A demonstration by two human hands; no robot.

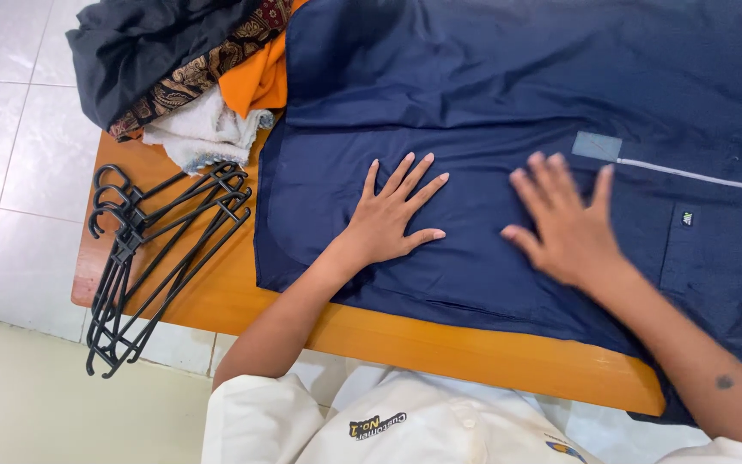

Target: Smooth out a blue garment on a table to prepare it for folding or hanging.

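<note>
On table: navy shirt (491, 94) lies spread flat over most of the top, from mid-left to right edge of view, hanging a bit over near edge at right.
Left hand: left hand (392, 219) palm down on shirt, fingers splayed wide, flat on cloth, gripping nothing. Sits on shirt's lower left part, near its left hem.
Right hand: right hand (568, 223) palm down on shirt too, fingers apart, slightly blurred; holds nothing. Just beside left hand, a gap of cloth between them.
Shirt vs hands: under both palms; bulk of cloth stretches above and to right of them.
Labels: pale grey-blue rectangular patch (596, 146) on shirt, just above right hand's fingertips; thin white stripe (697, 176) runs from it to the right. Small dark square tag w/ white mark (687, 218) on a chest pocket, right of right hand.
Hangers: bunch of black plastic hangers (156, 249) at table's left end, hooks toward top left, lower ends sticking past near edge. Well apart from left hand.
Pile: clothes heap (191, 69) at top left corner: black, brown patterned, orange, white pieces, touching shirt's left side.
Surface: orange-brown wooden table (440, 339), glossy, bare strip along near edge.
Room: white floor tiles (10, 129) at left; paler plain floor lower left.
Person: white top (371, 421) at bottom of view, small printed logo on it.
</note>
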